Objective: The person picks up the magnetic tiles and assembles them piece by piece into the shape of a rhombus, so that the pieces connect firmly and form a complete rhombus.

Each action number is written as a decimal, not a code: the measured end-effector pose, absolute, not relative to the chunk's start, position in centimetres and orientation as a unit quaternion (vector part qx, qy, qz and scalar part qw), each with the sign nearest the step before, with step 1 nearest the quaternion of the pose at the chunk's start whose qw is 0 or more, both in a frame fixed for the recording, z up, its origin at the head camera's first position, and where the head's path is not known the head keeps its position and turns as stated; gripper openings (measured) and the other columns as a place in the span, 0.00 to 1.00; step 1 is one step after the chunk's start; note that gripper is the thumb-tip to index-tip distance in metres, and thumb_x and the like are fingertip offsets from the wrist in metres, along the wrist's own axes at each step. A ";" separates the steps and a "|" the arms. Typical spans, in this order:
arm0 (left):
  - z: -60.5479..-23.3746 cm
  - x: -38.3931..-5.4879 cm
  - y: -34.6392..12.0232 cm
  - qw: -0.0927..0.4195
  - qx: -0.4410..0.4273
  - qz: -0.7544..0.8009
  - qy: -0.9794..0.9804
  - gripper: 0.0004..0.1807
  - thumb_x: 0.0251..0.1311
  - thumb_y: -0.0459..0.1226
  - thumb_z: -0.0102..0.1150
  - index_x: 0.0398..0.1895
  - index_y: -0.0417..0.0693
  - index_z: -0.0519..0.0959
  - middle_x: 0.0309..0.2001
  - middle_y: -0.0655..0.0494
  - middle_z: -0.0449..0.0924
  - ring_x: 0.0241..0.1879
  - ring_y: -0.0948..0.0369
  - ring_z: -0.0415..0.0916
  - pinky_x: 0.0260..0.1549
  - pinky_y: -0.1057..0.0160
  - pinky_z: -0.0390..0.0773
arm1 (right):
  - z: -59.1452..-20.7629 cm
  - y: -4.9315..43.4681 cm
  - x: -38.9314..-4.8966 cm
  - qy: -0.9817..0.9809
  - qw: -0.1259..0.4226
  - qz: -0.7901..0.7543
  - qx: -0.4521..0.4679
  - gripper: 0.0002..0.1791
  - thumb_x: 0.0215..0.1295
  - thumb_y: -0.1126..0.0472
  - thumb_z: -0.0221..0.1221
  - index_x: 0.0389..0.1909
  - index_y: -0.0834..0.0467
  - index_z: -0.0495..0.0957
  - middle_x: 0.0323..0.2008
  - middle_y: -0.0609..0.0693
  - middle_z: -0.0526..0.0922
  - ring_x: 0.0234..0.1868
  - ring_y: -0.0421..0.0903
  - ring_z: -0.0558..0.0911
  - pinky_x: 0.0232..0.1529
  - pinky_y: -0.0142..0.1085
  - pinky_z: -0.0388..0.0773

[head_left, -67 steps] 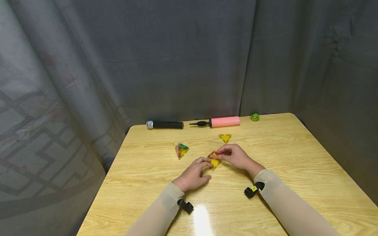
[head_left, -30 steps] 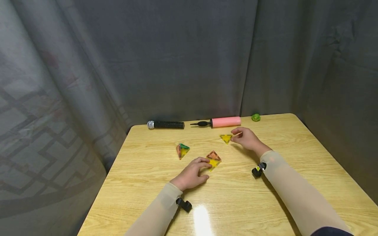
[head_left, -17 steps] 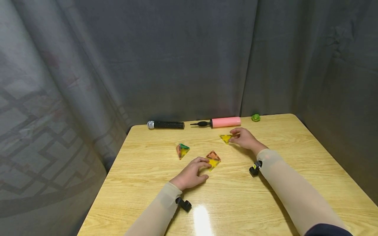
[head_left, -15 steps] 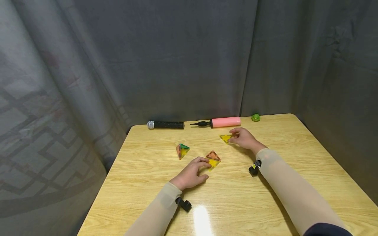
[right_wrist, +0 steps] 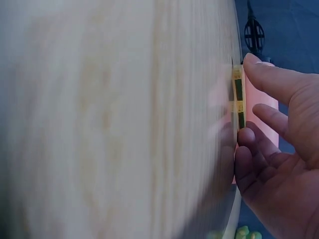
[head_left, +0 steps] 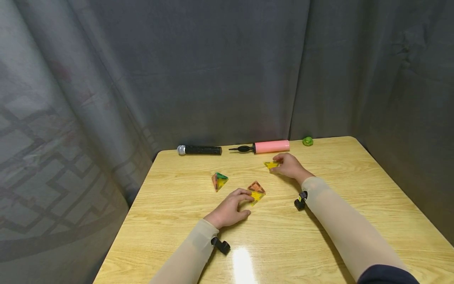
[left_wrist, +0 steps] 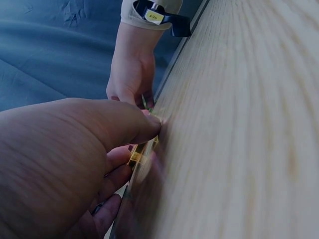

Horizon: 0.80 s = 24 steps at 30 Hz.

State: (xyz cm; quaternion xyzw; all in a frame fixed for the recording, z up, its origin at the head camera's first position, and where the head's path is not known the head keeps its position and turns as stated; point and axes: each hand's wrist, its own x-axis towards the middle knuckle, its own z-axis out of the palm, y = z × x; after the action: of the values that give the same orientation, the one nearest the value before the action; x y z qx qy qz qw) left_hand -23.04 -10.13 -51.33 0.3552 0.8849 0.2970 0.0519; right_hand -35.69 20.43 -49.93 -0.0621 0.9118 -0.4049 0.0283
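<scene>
In the head view, a yellow triangular magnetic tile [head_left: 270, 164] lies toward the back of the table, pinched between the thumb and fingers of my right hand [head_left: 289, 166]. The right wrist view shows that yellow tile [right_wrist: 239, 97] edge-on, thumb at one end and fingertips at the other. My left hand [head_left: 230, 208] rests its fingertips on a second yellow triangular tile [head_left: 257, 196], thumb apart from it. An orange triangular tile [head_left: 256, 187] adjoins that tile's far edge. Further left sits a small pyramid of tiles [head_left: 220, 182] with orange, green and yellow faces.
Along the back edge of the wooden table [head_left: 170, 221] lie a black microphone [head_left: 202, 150], a pink hand pump [head_left: 271, 146] with a black nozzle, and a small green object [head_left: 307, 141]. Grey curtains [head_left: 227, 71] hang behind and at both sides.
My right hand has left the orange tile, reached back to the far yellow tile, and moved left to close its thumb and fingers on it. My left hand has stayed nearly still.
</scene>
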 end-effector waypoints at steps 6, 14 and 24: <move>-51.2 -23.0 -10.1 0.055 0.354 0.298 0.885 0.24 0.70 0.40 0.67 0.68 0.51 0.79 0.72 0.58 0.69 0.73 0.57 0.65 0.72 0.54 0.67 | -49.8 20.2 -35.7 0.915 0.029 -0.399 -0.055 0.30 0.60 0.59 0.76 0.61 0.66 0.80 0.57 0.62 0.81 0.54 0.57 0.77 0.60 0.52 0.76; -51.4 -23.0 -10.0 0.057 0.351 0.297 0.886 0.24 0.71 0.40 0.67 0.68 0.52 0.79 0.72 0.59 0.69 0.73 0.58 0.65 0.72 0.55 0.67 | -49.8 20.6 -35.6 0.912 0.025 -0.404 -0.070 0.27 0.61 0.61 0.76 0.58 0.66 0.81 0.55 0.63 0.81 0.51 0.57 0.77 0.57 0.51 0.76; -51.2 -23.0 -10.0 0.063 0.351 0.298 0.885 0.24 0.71 0.40 0.67 0.69 0.51 0.78 0.72 0.59 0.68 0.73 0.58 0.64 0.72 0.55 0.67 | -50.2 20.9 -36.0 0.914 0.028 -0.399 -0.072 0.23 0.59 0.62 0.78 0.54 0.62 0.83 0.51 0.58 0.82 0.53 0.57 0.77 0.60 0.52 0.74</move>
State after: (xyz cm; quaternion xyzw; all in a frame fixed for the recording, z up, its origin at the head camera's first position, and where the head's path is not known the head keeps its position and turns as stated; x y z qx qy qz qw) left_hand -22.97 -10.01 -51.21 0.3511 0.8853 0.2982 0.0631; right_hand -35.97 20.87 -50.18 -0.0724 0.9136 -0.3992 0.0281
